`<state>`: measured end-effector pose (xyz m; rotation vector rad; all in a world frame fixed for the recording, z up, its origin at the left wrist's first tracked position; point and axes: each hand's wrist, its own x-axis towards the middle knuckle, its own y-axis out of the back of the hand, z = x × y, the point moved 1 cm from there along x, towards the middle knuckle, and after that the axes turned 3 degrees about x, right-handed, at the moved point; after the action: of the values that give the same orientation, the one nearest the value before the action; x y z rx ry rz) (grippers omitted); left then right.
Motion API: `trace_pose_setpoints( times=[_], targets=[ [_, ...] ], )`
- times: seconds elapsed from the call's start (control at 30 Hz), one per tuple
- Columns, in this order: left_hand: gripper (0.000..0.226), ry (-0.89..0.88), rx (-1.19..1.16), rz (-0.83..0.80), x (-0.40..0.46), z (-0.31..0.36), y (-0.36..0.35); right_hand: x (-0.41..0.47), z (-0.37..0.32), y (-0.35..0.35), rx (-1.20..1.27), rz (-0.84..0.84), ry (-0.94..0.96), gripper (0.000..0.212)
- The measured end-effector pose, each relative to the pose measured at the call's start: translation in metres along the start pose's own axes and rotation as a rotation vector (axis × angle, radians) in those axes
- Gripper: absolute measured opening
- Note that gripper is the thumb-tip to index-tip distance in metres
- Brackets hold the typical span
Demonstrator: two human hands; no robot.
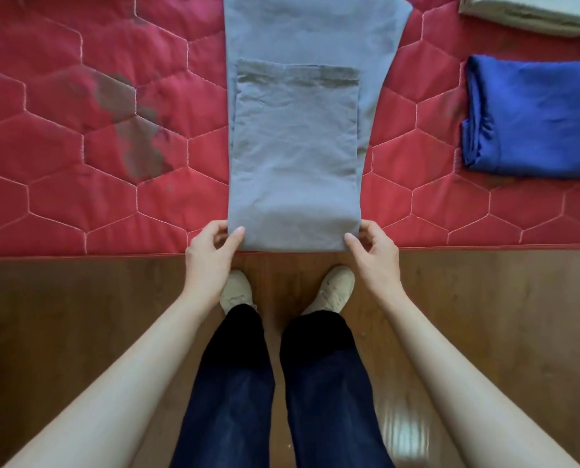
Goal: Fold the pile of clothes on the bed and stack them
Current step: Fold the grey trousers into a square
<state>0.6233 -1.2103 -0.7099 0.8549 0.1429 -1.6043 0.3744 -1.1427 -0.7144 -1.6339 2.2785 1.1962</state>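
The left hand (211, 249) and right hand (371, 246) each pinch a near corner of the grey garment (295, 136), lying lengthwise at twelve o'clock on the red mattress (79, 146). An uneven lift would likely skew the fold.

Both bare forearms reach forward and slightly inward from the lower corners of the view. The left hand (211, 246) and the right hand (373, 246) are level with each other, each with its thumb on top and fingers curled beneath in a pinching grip.
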Motion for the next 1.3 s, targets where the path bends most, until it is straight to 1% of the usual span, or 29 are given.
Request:
trace_pose_setpoints(
  times=[0.1,0.17,0.27,0.37,0.43,0.57,0.63,0.7,0.8,0.87,0.97,1.03,1.1,1.17,1.23,1.3],
  targets=[
    [0.016,0.026,-0.006,0.013,0.026,0.016,-0.002,0.015,-0.016,-0.006,0.051,0.058,-0.021,0.018],
    [0.017,0.038,0.028,0.059,0.049,0.029,-0.003,0.03,-0.03,-0.01,0.077,0.15,-0.052,0.026],
    [0.017,0.054,0.02,0.106,0.083,0.053,-0.005,0.058,-0.054,-0.017,0.13,0.268,-0.111,0.031],
    [0.019,0.038,0.009,0.135,0.112,0.077,-0.007,0.087,-0.076,-0.023,0.094,0.299,-0.11,0.038],
    [0.022,0.009,0.017,0.159,0.127,0.091,-0.008,0.103,-0.089,-0.025,0.063,0.314,-0.073,0.037],
    [0.016,-0.092,0.044,0.199,0.14,0.105,-0.006,0.122,-0.109,-0.029,0.015,0.364,0.04,0.024],
    [0.014,-0.137,0.078,0.217,0.14,0.105,-0.006,0.124,-0.11,-0.031,-0.004,0.359,0.052,0.023],
    [0.014,-0.164,0.148,0.226,0.139,0.101,-0.005,0.125,-0.105,-0.032,-0.011,0.362,0.027,0.023],
    [0.027,-0.236,0.362,0.286,0.135,0.095,-0.006,0.126,-0.097,-0.032,-0.038,0.369,0.0,0.023],
    [0.034,-0.391,0.524,0.308,0.127,0.095,-0.011,0.129,-0.095,-0.032,-0.049,0.355,0.0,0.028],
    [0.041,-0.67,0.702,0.183,0.117,0.096,-0.025,0.142,-0.104,-0.028,0.001,0.34,-0.003,0.032],
    [0.044,-0.769,0.781,0.13,0.113,0.097,-0.036,0.151,-0.115,-0.026,0.029,0.368,0.081,0.022],
    [0.047,-0.842,0.797,0.159,0.112,0.101,-0.044,0.153,-0.125,-0.027,0.03,0.41,0.217,0.014],
    [0.048,-0.868,0.775,0.227,0.111,0.104,-0.05,0.151,-0.126,-0.032,0.044,0.424,0.287,0.012],
    [0.049,-0.855,0.784,0.256,0.111,0.103,-0.055,0.151,-0.117,-0.033,0.032,0.411,0.207,0.015],
    [0.05,-0.81,0.869,0.198,0.113,0.094,-0.061,0.155,-0.106,-0.03,-0.075,0.433,0.111,0.024]
  ],
)
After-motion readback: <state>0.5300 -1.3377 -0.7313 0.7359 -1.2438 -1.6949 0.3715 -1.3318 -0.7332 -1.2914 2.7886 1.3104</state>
